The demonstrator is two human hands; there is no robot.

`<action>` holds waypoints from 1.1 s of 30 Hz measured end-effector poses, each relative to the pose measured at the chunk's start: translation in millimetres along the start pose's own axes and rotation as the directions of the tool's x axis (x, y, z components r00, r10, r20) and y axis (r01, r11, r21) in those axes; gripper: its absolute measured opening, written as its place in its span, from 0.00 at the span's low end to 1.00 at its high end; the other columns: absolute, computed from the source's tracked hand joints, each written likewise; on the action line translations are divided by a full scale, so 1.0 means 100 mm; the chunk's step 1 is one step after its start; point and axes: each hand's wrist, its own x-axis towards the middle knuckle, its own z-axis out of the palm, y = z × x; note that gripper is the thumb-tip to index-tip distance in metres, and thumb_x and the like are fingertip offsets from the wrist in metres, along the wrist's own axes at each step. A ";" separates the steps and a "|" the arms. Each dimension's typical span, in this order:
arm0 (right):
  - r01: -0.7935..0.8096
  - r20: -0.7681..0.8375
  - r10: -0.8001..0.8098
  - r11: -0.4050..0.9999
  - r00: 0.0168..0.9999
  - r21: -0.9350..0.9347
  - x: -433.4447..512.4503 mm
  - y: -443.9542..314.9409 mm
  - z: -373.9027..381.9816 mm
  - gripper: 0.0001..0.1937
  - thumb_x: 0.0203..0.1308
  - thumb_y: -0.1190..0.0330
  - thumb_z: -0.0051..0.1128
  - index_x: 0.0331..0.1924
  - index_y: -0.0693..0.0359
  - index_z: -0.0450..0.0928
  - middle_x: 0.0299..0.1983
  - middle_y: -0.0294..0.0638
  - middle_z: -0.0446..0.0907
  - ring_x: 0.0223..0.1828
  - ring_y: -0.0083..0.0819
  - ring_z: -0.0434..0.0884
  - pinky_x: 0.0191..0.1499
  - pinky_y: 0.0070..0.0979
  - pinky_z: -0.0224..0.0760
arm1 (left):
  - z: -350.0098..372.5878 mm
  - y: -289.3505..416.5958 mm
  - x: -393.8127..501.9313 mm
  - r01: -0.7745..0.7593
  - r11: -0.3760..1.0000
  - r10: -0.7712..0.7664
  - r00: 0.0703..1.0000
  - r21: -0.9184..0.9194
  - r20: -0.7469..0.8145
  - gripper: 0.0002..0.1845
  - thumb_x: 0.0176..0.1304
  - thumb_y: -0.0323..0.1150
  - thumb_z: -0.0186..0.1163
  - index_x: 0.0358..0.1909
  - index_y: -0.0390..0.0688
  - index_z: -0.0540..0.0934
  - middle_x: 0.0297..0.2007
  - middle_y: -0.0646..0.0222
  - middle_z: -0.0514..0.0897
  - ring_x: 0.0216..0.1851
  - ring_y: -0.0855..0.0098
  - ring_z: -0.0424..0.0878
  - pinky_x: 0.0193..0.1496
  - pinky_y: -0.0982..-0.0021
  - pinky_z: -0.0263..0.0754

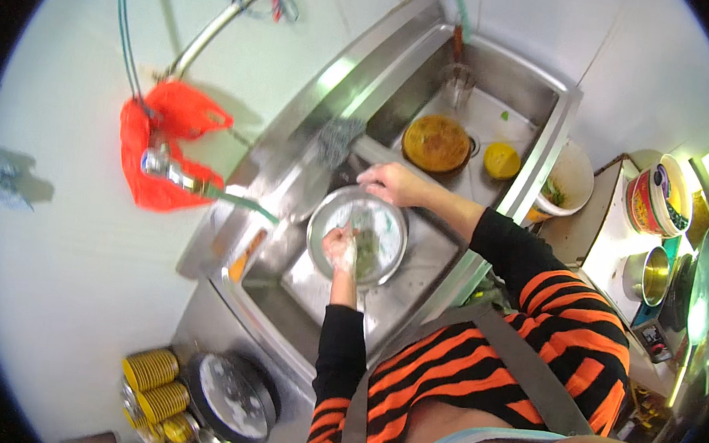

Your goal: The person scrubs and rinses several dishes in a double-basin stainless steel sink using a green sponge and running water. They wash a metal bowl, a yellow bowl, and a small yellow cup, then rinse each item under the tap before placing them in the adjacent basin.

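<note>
A round metal bowl (317,222) with cloudy, sudsy water stands in the near basin (299,292) of a stainless steel double sink. My left hand (340,248) reaches down into the bowl, wet with white suds. Its fingertips are partly hidden, so whether they hold anything is unclear. At the bowl's far rim is my right hand (395,184), fingers bent and pointing left. I cannot tell if it grips the rim or only rests there. A grey mesh scouring pad (340,139) lies beyond it, near the divider between the basins.
The far basin holds a brown round item (437,143) and a yellow bowl (501,160). A green hose (246,205) runs from a wall tap (168,169) beside a red plastic bag (137,167). Stacked yellow cups (152,369) and a black pan (234,396) occupy the left counter. A white bucket (573,176) stands right.
</note>
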 end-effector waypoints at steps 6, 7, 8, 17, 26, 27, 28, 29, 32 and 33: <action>0.040 -0.572 -0.499 0.775 0.651 -0.631 0.67 0.04 -2.35 0.09 0.55 0.66 0.54 0.39 0.55 0.80 0.38 0.40 0.79 0.39 0.39 0.76 0.41 0.38 0.67 | 0.95 1.18 0.48 -0.502 0.749 0.407 0.863 0.432 0.299 0.17 0.57 0.44 0.57 0.23 0.39 0.80 0.23 0.54 0.79 0.27 0.54 0.77 0.34 0.61 0.71; -0.073 -0.583 -0.529 0.699 0.617 -0.711 0.79 0.06 -2.78 0.08 0.55 0.65 0.55 0.38 0.54 0.80 0.37 0.38 0.79 0.38 0.38 0.76 0.39 0.38 0.65 | 1.22 1.35 0.57 -0.573 0.651 0.452 0.820 0.499 0.352 0.19 0.58 0.47 0.55 0.24 0.40 0.80 0.25 0.51 0.79 0.30 0.49 0.77 0.36 0.58 0.71; -0.096 -0.618 -0.589 0.679 0.520 -0.728 0.92 0.08 -3.15 0.09 0.54 0.66 0.56 0.39 0.54 0.80 0.37 0.37 0.79 0.39 0.37 0.76 0.39 0.36 0.65 | 1.49 1.51 0.67 -0.586 0.633 0.421 0.809 0.506 0.410 0.19 0.58 0.47 0.54 0.24 0.40 0.81 0.26 0.51 0.79 0.31 0.49 0.77 0.37 0.56 0.71; -0.181 -0.582 -0.437 0.672 0.686 -0.718 1.66 0.59 -4.51 0.09 0.53 0.59 0.57 0.31 0.53 0.82 0.29 0.36 0.79 0.35 0.38 0.78 0.37 0.38 0.64 | 3.41 2.48 1.37 -0.575 0.425 0.178 0.810 0.699 0.558 0.17 0.59 0.47 0.54 0.32 0.43 0.82 0.39 0.54 0.81 0.46 0.54 0.76 0.48 0.57 0.71; -0.056 -0.732 0.014 0.998 0.681 -0.032 1.45 1.73 -4.09 0.15 0.57 0.57 0.53 0.32 0.61 0.80 0.25 0.48 0.78 0.25 0.42 0.77 0.30 0.34 0.68 | 4.15 2.58 1.97 -0.546 0.320 0.078 0.830 0.774 0.553 0.19 0.61 0.49 0.51 0.42 0.46 0.80 0.46 0.60 0.80 0.49 0.57 0.76 0.51 0.60 0.71; -0.097 -0.742 0.025 0.994 0.670 -0.053 1.24 1.88 -3.80 0.16 0.59 0.57 0.51 0.31 0.63 0.78 0.22 0.49 0.76 0.23 0.34 0.75 0.29 0.32 0.66 | 4.22 2.52 2.06 -0.537 0.322 0.070 0.835 0.780 0.546 0.20 0.60 0.50 0.51 0.44 0.47 0.79 0.46 0.61 0.80 0.49 0.58 0.77 0.50 0.60 0.72; -0.286 -0.684 0.195 0.958 0.703 -0.021 1.03 2.03 -3.51 0.16 0.60 0.58 0.51 0.29 0.64 0.78 0.20 0.49 0.74 0.22 0.32 0.75 0.28 0.32 0.66 | 4.27 2.43 2.15 -0.499 0.393 0.062 0.853 0.772 0.519 0.19 0.60 0.49 0.51 0.43 0.46 0.79 0.45 0.61 0.81 0.48 0.57 0.78 0.48 0.61 0.73; -0.309 -0.691 0.267 0.949 0.672 0.066 0.79 2.17 -3.19 0.14 0.60 0.62 0.51 0.27 0.66 0.77 0.19 0.47 0.74 0.23 0.30 0.76 0.28 0.31 0.67 | 4.32 2.31 2.25 -0.460 0.464 0.058 0.869 0.757 0.492 0.19 0.60 0.48 0.51 0.42 0.45 0.79 0.44 0.60 0.81 0.46 0.57 0.78 0.46 0.62 0.74; -0.124 -0.638 0.668 0.722 0.384 0.681 0.48 2.46 -2.29 0.08 0.60 0.73 0.48 0.31 0.68 0.79 0.27 0.42 0.80 0.28 0.29 0.78 0.31 0.26 0.71 | 4.47 1.86 2.58 -0.641 0.401 0.225 0.761 0.654 0.608 0.17 0.61 0.44 0.53 0.37 0.38 0.77 0.34 0.57 0.82 0.36 0.58 0.79 0.38 0.64 0.75; 0.037 -0.484 0.840 0.491 0.244 0.870 0.45 2.52 -2.05 0.06 0.59 0.75 0.49 0.32 0.68 0.78 0.29 0.43 0.80 0.30 0.33 0.78 0.33 0.28 0.71 | 4.50 1.69 2.65 -0.545 0.634 0.143 0.779 0.548 0.610 0.17 0.62 0.44 0.52 0.35 0.37 0.76 0.33 0.58 0.82 0.35 0.58 0.80 0.38 0.63 0.75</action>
